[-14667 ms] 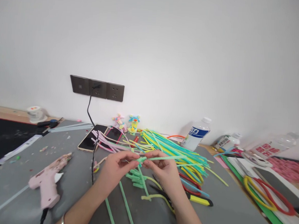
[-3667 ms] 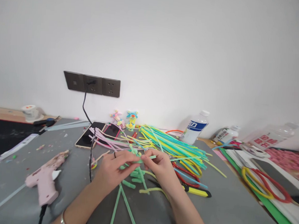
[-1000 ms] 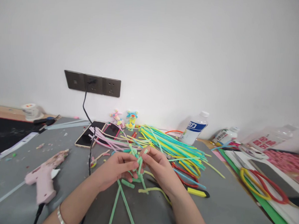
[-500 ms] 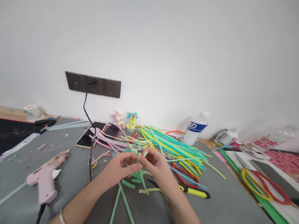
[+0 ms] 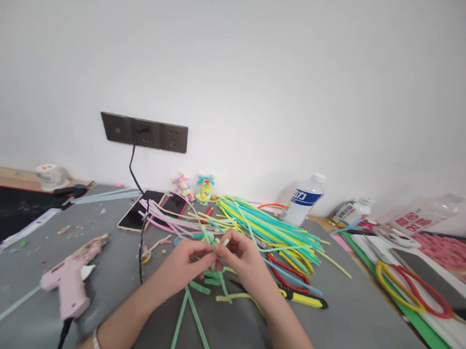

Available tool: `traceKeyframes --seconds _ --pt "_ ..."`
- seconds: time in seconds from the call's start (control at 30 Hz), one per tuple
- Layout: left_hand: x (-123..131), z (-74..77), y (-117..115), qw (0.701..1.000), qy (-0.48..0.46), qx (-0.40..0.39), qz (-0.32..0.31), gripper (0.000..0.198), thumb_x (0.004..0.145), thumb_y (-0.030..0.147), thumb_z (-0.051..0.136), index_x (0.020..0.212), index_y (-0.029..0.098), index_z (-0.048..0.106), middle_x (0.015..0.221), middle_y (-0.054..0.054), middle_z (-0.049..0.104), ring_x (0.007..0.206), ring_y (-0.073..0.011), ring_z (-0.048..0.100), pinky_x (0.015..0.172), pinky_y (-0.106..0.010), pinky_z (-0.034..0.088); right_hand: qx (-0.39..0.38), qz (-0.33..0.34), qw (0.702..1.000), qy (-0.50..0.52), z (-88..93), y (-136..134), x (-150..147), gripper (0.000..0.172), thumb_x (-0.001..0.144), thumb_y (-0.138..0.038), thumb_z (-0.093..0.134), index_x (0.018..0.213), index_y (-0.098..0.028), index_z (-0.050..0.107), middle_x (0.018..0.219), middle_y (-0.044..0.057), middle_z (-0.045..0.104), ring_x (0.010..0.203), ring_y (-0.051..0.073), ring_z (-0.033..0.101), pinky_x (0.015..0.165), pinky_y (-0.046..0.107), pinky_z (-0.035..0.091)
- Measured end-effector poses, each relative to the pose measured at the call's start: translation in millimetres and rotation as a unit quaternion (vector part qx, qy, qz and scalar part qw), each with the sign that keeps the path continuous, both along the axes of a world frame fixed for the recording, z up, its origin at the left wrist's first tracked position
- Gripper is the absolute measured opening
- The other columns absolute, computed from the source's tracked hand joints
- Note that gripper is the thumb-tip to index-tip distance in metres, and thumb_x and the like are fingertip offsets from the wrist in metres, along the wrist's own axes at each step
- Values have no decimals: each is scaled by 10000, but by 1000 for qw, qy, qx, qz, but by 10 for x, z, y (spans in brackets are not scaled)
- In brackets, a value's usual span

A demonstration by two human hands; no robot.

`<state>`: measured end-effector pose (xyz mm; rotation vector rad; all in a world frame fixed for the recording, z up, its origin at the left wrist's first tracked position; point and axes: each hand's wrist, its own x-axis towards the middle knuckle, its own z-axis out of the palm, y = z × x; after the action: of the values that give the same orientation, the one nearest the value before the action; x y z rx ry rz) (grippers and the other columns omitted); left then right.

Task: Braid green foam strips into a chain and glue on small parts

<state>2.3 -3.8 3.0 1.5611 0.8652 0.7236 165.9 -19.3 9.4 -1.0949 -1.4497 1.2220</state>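
My left hand (image 5: pixel 187 264) and my right hand (image 5: pixel 243 257) meet over the middle of the table, fingertips nearly touching. Both are closed in a pinch around a small pale green pipe cleaner piece (image 5: pixel 225 242), whose shape is mostly hidden by the fingers. Below them lie short green pipe cleaner pieces (image 5: pixel 200 287). Two long green pipe cleaners (image 5: pixel 200 326) run toward the table's front edge. A yellow-green strip (image 5: pixel 240 296) lies beneath my right wrist.
A pink glue gun (image 5: pixel 68 282) lies at left, near a black cord (image 5: pixel 141 248) and phone (image 5: pixel 140 210). Behind my hands are a pile of coloured pipe cleaners (image 5: pixel 269 230) and two small figures (image 5: pixel 205 188). To the right are a yellow cutter (image 5: pixel 304 299), bottle (image 5: pixel 303 200) and scissors (image 5: pixel 400 287).
The fingers of my left hand have shifted slightly, showing a little more of the green piece above them. My right hand stays almost in place. Nothing on the table has moved.
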Motion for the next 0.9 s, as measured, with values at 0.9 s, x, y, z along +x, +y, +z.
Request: traceKeyframes --seconds 0.9 --pt "-35 -22 61 968 -184 -139 97 372 768 466 720 937 135 703 762 -56 716 590 -119 605 589 -224 525 45 50 997 -32 93 -125 28 268 720 -272 773 616 -187 540 652 -21 567 679 150 514 707 280 405"
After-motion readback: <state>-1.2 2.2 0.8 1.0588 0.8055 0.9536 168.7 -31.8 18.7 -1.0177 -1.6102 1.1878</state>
